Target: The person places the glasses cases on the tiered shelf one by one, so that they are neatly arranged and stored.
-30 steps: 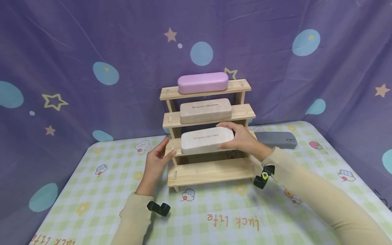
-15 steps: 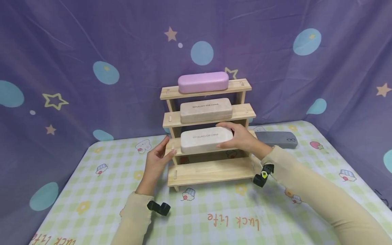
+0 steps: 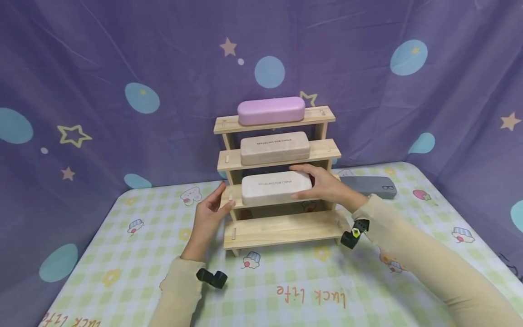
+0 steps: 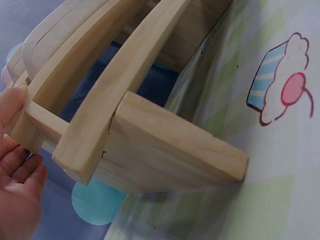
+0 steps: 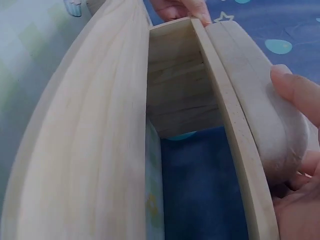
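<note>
A white glasses case (image 3: 274, 190) with dark lettering sits on the second-lowest board of a stepped wooden display rack (image 3: 282, 230). My right hand (image 3: 327, 185) grips the case by its right end, thumb at the front and fingers around the back. In the right wrist view the case (image 5: 252, 95) lies along the board's edge. My left hand (image 3: 209, 218) holds the left end of that same board. Thumb on top and fingers below show in the left wrist view, where the hand (image 4: 20, 185) is partly cut off.
Above stand a beige glasses case (image 3: 274, 149) and, on the top board, a pink glasses case (image 3: 271, 111). A grey glasses case (image 3: 369, 186) lies on the checked tablecloth (image 3: 143, 259) at the right, behind my right forearm. A purple patterned curtain (image 3: 184, 68) hangs behind the rack.
My right hand and the white glasses case have shifted very slightly to the right. The left hand keeps its place on the rack.
</note>
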A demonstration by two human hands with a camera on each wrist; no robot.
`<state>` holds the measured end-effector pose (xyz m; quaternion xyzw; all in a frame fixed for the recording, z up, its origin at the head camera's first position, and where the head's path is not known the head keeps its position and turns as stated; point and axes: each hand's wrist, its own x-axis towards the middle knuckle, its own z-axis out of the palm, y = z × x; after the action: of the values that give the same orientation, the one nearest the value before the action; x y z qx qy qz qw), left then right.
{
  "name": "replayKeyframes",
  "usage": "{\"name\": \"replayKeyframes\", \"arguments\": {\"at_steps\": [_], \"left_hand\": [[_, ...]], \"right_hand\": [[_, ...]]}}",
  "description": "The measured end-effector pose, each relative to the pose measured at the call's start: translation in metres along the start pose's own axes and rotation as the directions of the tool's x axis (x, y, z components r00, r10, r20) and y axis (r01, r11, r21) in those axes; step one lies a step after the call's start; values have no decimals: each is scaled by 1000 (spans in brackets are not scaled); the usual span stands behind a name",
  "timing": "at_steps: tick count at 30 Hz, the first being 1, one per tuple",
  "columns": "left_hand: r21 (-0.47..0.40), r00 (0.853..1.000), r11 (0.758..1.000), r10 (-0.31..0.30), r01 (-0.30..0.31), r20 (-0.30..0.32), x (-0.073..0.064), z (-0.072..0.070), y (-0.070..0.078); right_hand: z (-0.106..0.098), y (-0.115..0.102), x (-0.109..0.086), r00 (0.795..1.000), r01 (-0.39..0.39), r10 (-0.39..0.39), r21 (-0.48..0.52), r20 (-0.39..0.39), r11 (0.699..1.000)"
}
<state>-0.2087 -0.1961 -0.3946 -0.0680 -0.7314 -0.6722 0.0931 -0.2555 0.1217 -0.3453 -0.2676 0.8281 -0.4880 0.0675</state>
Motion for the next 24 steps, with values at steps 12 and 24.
{"name": "replayKeyframes", "arguments": {"at_steps": [12,24], "left_hand": [[1,1000,1000,17,-17,-13,1,-2,-3],[-8,1000,1000,11,-11,0,1,-1,-2]], "right_hand": [[-15,14,-25,998,52,-51,24,-36,998],[-40,32,-77,969,219,-210,56,-129,974]]}}
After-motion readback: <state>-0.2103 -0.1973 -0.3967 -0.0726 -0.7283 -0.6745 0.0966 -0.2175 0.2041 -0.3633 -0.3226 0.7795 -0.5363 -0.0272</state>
